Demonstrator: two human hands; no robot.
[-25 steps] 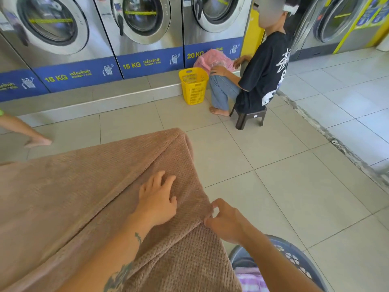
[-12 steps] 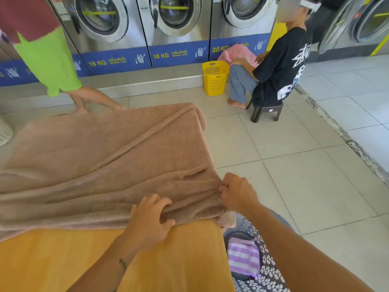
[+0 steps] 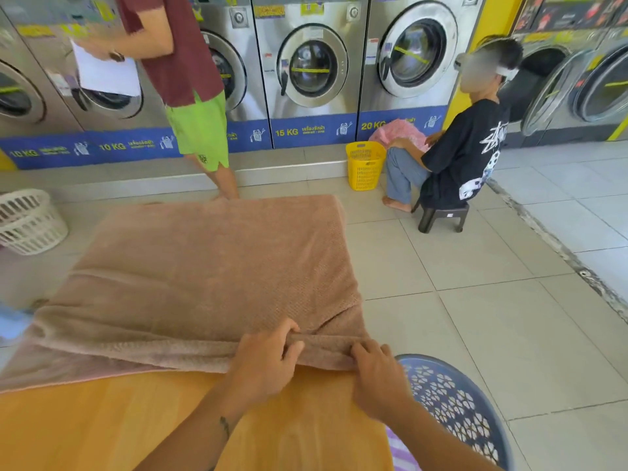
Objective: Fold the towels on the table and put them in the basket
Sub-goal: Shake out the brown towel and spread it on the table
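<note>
A large brown towel point(image 3: 210, 266) lies spread over the yellow table point(image 3: 102, 426), its far part hanging past the table's edge. My left hand point(image 3: 268, 358) grips the towel's near edge, thumb on top and fingers curled under the fold. My right hand point(image 3: 377, 375) pinches the same edge at the towel's near right corner. A blue perforated basket point(image 3: 455, 406) stands on the floor right of the table, below my right forearm, with a purple striped cloth point(image 3: 401, 453) inside it.
A white basket point(image 3: 27, 222) sits on the floor at the left. A person in green shorts point(image 3: 200, 130) stands beyond the table. Another person sits on a dark stool point(image 3: 441, 215) beside a yellow basket point(image 3: 363, 168). Washing machines line the back wall.
The towel has been drawn back so bare table shows in front of me. Both hands moved to its near edge and took hold. A person in green shorts walked in from the left.
</note>
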